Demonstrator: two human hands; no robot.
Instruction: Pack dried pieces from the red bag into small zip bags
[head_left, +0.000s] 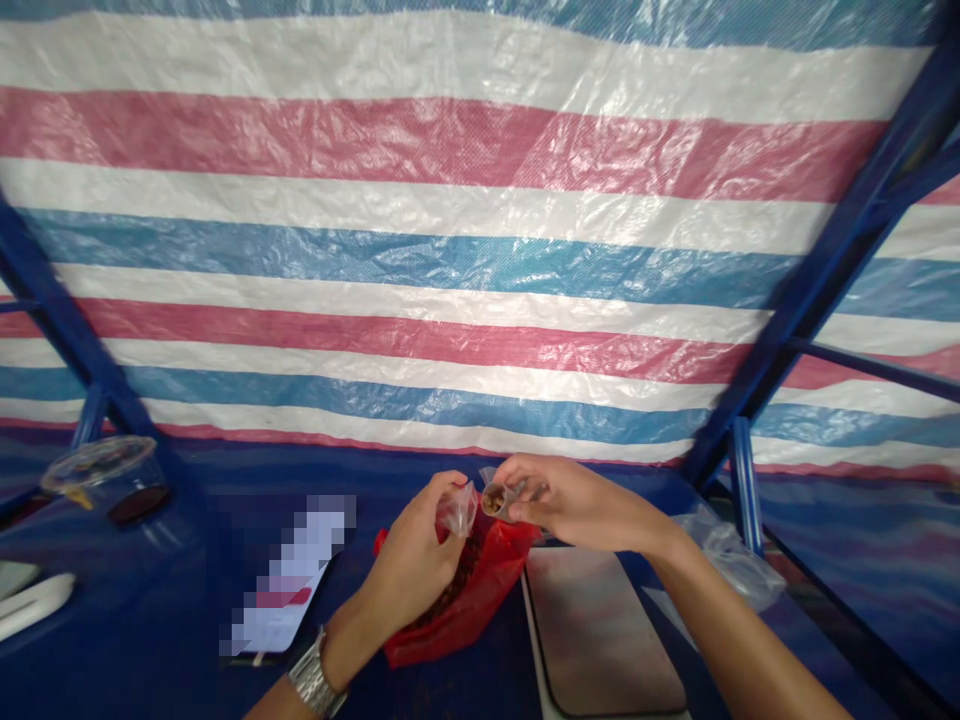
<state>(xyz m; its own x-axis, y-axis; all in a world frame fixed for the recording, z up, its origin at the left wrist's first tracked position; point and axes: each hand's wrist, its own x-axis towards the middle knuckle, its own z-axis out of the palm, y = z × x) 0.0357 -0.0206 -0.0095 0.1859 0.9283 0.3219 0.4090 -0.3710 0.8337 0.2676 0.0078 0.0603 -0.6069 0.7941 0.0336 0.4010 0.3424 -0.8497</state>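
Note:
Over an open red plastic bag (491, 585) of dark brown loose bits, both of my hands are raised close together. My left hand (420, 550), with a metal watch on its wrist, pinches a small clear plastic bag (457, 510). In the fingers of my right hand (559, 500) is a small see-through cup (495, 498), tipped toward me, with light brown bits inside. The cup is close beside the clear bag; I cannot tell whether they touch. Right of the red bag lies a flat scale (604, 630) with a metal top.
A lit phone (289, 585) lies left of my hands. Further left stands a clear plastic tub (112, 480) with something dark in it, near a white object (37, 605). Crumpled clear bags (731, 560) lie at the right. Blue frame bars and a striped sheet (450, 250) rise behind.

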